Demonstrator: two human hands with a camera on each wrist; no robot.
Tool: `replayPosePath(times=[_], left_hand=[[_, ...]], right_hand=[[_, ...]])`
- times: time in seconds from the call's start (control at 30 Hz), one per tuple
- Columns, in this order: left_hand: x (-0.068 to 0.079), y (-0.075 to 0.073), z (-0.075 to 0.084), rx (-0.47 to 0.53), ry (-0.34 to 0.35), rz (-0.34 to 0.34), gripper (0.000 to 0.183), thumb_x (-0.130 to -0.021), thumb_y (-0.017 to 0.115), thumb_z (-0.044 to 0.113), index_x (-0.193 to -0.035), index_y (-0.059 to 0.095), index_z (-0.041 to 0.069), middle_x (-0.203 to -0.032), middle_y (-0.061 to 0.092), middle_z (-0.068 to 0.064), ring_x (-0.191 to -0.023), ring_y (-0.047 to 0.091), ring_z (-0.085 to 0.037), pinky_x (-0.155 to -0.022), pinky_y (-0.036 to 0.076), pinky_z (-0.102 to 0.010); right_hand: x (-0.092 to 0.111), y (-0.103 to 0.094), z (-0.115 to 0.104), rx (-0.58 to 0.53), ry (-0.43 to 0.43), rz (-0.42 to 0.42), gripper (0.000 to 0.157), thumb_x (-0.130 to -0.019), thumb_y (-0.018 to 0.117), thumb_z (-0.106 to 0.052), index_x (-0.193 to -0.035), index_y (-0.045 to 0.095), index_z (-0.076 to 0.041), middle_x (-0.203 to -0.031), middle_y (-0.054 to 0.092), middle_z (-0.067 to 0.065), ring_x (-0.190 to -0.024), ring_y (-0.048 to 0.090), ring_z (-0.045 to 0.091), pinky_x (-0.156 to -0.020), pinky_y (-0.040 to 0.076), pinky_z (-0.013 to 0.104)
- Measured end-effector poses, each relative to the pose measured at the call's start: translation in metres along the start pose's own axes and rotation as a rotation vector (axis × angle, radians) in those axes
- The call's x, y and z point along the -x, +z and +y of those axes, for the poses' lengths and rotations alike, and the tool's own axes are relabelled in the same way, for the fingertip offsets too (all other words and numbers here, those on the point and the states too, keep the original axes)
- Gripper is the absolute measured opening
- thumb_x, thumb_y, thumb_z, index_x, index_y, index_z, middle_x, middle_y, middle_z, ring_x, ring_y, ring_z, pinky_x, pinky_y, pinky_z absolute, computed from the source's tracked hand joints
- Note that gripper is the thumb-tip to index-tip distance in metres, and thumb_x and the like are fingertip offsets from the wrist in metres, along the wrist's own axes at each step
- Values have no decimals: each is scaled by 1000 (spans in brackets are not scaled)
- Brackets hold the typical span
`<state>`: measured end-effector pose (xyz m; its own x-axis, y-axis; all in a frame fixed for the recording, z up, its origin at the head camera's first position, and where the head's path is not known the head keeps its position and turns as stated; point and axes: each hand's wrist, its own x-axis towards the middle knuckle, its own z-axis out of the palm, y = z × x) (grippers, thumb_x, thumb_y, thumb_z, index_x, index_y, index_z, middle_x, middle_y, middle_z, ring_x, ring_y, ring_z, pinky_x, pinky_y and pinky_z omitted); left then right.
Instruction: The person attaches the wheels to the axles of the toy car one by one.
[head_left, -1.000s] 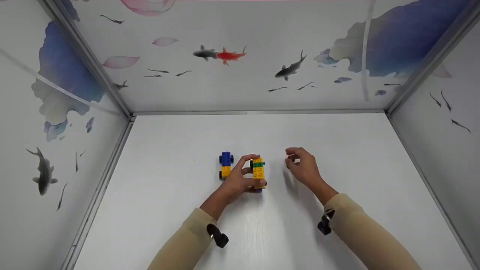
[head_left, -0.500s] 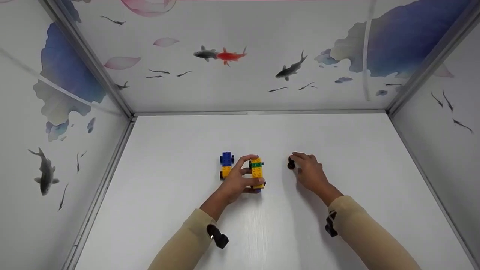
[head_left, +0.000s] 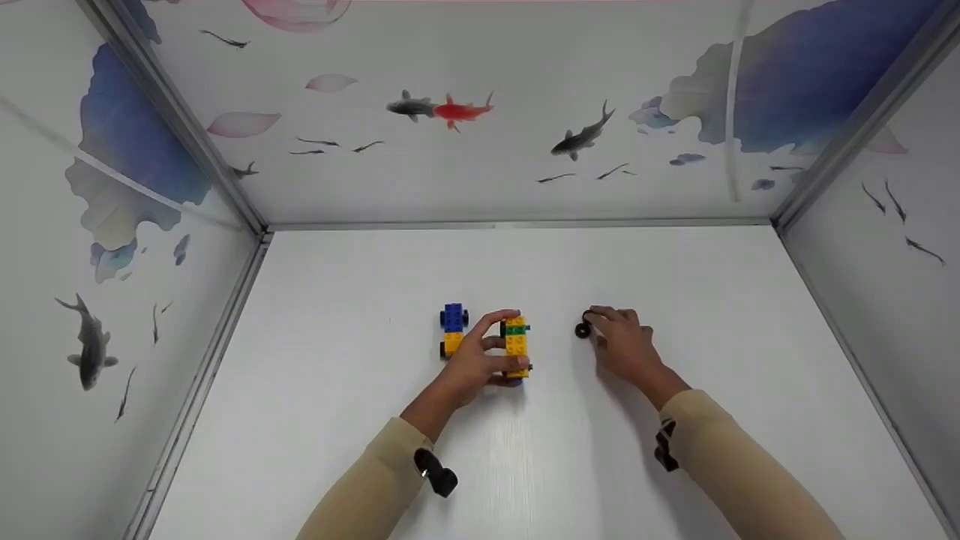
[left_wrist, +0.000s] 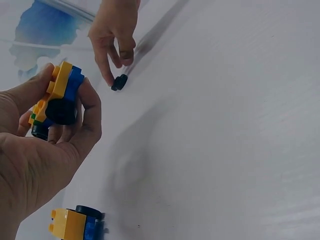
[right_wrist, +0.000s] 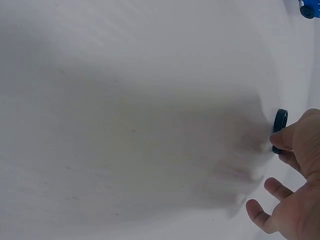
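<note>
My left hand (head_left: 469,367) grips a toy car (head_left: 516,346) made of yellow and blue building bricks with a green stripe. The left wrist view shows this toy car (left_wrist: 62,95) tilted, black wheels on its underside, thumb and fingers around its ends. To the right, my right hand (head_left: 626,346) is low over the table, thumb and forefinger pinching a small black toy wheel (head_left: 588,315). Another black wheel (head_left: 583,331) lies flat right beside it. In the right wrist view the thumb of the right hand (right_wrist: 305,165) partly covers the wheels, and the other fingers are spread.
A second brick car (head_left: 452,330), blue and yellow with black wheels, stands on the white table (head_left: 360,450) just left of my left hand. White panels (head_left: 495,180) printed with fish and petals enclose the table at the back and sides.
My right hand has come down and slightly right, and the black wheels now show at its fingertips. The upper wheel has shifted a little right. My left hand keeps holding the toy car.
</note>
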<state>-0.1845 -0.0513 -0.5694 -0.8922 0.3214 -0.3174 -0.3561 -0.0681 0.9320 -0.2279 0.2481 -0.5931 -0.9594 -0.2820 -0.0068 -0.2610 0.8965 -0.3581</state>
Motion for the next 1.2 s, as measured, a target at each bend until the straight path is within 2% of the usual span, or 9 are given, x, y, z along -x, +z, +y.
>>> replayPosePath(times=[0.27,0.43,0.7,0.8,0.9,1.03,1.2], left_hand=[[0,-1,0,28,-15,23,90,-93,89,5,-163,45,42,-144,61,-20,-108,82,-32,-90,70,-47],[0,-2,-1,27,-19,36,86,-94,89,7,-161,45,38,-142,63,-19,-108,81,-32,-90,70,-46],[2,-2,-1,2,-16,40,82,-94,89,9,-158,46,36,-144,63,-18,-109,81,-32,-92,70,-45],[0,-1,-2,-2,-15,41,82,-94,89,9,-158,46,36,-144,63,-18,-109,81,-32,-91,70,-44],[-1,-1,-2,-1,-12,44,82,-93,89,9,-158,47,35,-143,64,-18,-108,81,-32,-90,70,-44],[-2,0,-3,7,-14,49,82,-94,88,7,-159,46,34,-140,65,-18,-108,81,-31,-89,70,-44],[-2,1,-4,7,-14,54,81,-95,87,6,-159,46,34,-139,66,-18,-107,81,-31,-89,70,-44]], right_hand=[[-1,-3,2,5,47,50,40,-103,71,-4,-143,70,-6,-152,64,18,-138,56,53,-98,52,81],[0,-1,6,19,38,91,28,-103,74,-7,-131,73,-5,-138,68,17,-131,59,53,-95,54,79],[1,3,13,-49,27,148,7,-102,75,-4,-109,74,-5,-115,72,14,-110,63,42,-88,56,70],[-1,3,14,-97,21,151,8,-102,74,-1,-110,74,-2,-113,72,16,-106,64,39,-89,58,62],[-1,1,10,-155,7,156,13,-103,72,1,-116,72,1,-117,72,18,-109,66,40,-94,59,56],[-1,-3,2,-246,-12,161,23,-103,72,2,-126,70,3,-124,71,21,-114,72,41,-98,63,54],[-3,-6,-11,-373,-5,149,32,-103,74,1,-134,69,5,-127,70,21,-113,75,39,-95,65,51]])
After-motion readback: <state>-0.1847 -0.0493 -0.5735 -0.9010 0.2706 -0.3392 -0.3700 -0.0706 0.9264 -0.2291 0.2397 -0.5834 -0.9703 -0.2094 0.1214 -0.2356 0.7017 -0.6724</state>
